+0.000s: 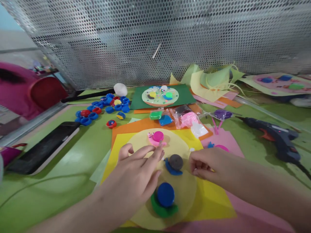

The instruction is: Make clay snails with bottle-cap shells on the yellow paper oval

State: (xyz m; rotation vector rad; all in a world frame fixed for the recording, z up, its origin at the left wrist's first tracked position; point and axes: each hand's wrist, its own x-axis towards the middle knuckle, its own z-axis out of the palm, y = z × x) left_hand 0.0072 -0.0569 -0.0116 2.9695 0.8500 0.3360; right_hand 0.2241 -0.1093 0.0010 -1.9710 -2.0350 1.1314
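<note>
A pale yellow paper disc (143, 220) lies on a yellow sheet (211, 204), bearing three snail shapes. The top one is a pink snail (157, 137) with small eyes; in the middle sits a blue snail with a dark grey shell (176, 161); nearest me is a green snail with a blue cap-like shell (166, 194). My left hand (136, 171) spreads over the disc, its fingers stretched out toward the blue and pink snails. At the disc's right edge my right hand (206, 161) is closed with curled fingers; anything inside is hidden. A small white bit (192, 149) lies beside it.
A dark glue gun (274, 132) lies at right, a phone (46, 147) at left. Blue and red bottle caps (93, 116) cluster behind. Bagged coloured clay (188, 119) and a decorated disc on green card (136, 97) are beyond. A perforated metal panel (155, 35) closes the back.
</note>
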